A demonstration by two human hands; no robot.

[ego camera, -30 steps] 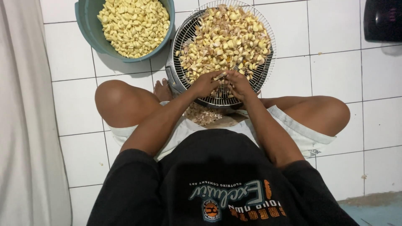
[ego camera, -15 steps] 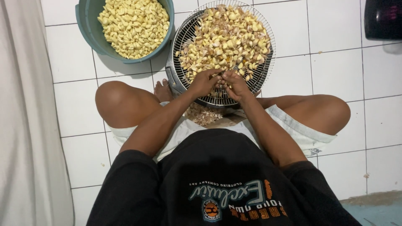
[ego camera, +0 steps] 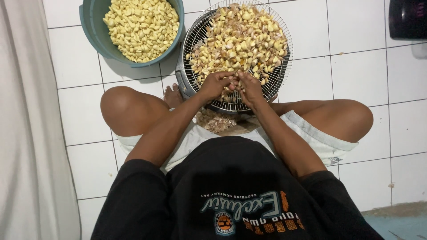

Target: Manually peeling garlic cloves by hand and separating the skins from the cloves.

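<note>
I sit cross-legged on white floor tiles. A round wire basket (ego camera: 280, 71) in front of me holds a heap of unpeeled garlic cloves (ego camera: 238, 38). My left hand (ego camera: 215, 83) and my right hand (ego camera: 250, 86) meet over the basket's near edge, fingers pinched together on a small garlic clove (ego camera: 234, 80) between them. A teal plastic basin (ego camera: 95, 33) at the upper left is full of peeled pale yellow cloves (ego camera: 141, 24). Loose papery garlic skins (ego camera: 215, 121) lie in a pile on my lap below the hands.
A white curtain or cloth (ego camera: 26, 133) hangs along the left side. A dark object (ego camera: 407, 18) sits at the top right corner. My knees (ego camera: 120, 109) spread left and right of the basket. A blue strip of floor (ego camera: 396, 222) shows at bottom right.
Both hands stay together at the basket's near edge, with only small finger movements on the clove. The basket and the basin have not moved.
</note>
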